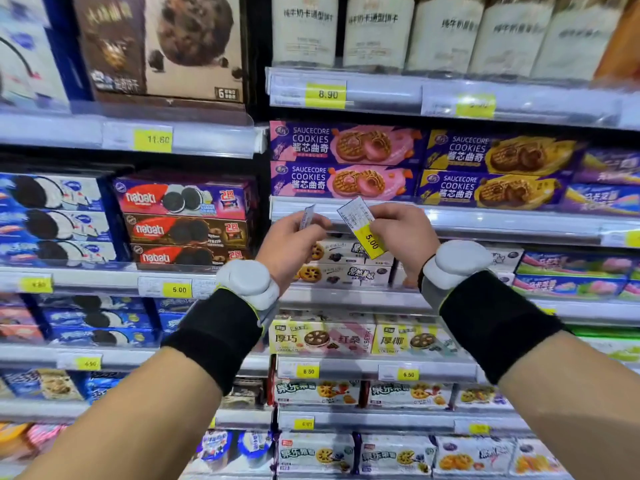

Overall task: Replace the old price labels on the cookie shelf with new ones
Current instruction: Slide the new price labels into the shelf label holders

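Observation:
My right hand [398, 233] pinches a white and yellow price label [362, 226] marked 5.00, tilted, just in front of the clear label rail [485, 220] under the Saucecore cookie boxes [346, 161]. My left hand [291, 240] holds a second label [307, 216], seen almost edge-on, a little to the left of the first. Both hands hover close together at the rail's left end, where the strip shows no label. Both wrists wear black bands with white round devices.
Cookie shelves fill the view. Yellow price tags sit in other rails: 8.90 [325, 95], 11.60 [154, 139], 5.00 [178, 289] and 6.50 [308, 371]. Nabati boxes [187, 223] stack to the left of my hands.

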Action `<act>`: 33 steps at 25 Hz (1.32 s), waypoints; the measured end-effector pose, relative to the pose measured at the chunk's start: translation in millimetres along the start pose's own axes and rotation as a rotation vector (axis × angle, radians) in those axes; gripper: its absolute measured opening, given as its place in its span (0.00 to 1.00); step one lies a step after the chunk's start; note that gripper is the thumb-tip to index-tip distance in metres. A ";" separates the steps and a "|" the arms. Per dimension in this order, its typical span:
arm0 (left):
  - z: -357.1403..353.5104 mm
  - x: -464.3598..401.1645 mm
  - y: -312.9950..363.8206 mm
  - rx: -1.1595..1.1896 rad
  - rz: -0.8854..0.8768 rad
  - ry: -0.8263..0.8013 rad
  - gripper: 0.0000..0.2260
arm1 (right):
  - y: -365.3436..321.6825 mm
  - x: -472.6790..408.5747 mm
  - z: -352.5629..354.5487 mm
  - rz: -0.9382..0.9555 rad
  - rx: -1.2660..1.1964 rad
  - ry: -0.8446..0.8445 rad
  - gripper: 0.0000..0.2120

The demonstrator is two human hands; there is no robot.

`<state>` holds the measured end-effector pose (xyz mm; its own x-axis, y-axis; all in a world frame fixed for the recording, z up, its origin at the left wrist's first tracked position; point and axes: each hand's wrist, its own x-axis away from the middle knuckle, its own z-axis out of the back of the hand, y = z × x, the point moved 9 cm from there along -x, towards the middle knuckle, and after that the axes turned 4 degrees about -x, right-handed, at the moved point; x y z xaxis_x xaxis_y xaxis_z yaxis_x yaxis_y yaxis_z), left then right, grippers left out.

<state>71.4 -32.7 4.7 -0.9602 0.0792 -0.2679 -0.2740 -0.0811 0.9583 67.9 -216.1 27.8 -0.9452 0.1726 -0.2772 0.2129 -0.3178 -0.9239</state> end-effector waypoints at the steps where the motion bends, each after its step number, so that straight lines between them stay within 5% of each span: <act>1: 1.3 -3.7 9.2 -0.099 -0.045 -0.003 0.05 | -6.6 -2.1 -0.1 0.036 0.046 -0.008 0.15; 14: -7.2 -30.0 48.7 -1.138 -0.445 0.024 0.14 | -23.7 -19.3 13.8 0.183 0.138 0.032 0.11; 20: -4.4 -34.4 41.5 -1.177 -0.476 0.061 0.24 | -24.7 -28.7 8.9 0.218 0.170 0.067 0.08; 33: 1.9 -34.9 40.9 -1.175 -0.376 0.098 0.15 | -59.3 -30.7 3.7 0.315 0.081 0.046 0.06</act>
<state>93.8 -36.8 53.4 -0.7977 0.2196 -0.5616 -0.3669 -0.9159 0.1630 83.3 -205.9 92.0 -0.8235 0.0957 -0.5592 0.4708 -0.4348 -0.7677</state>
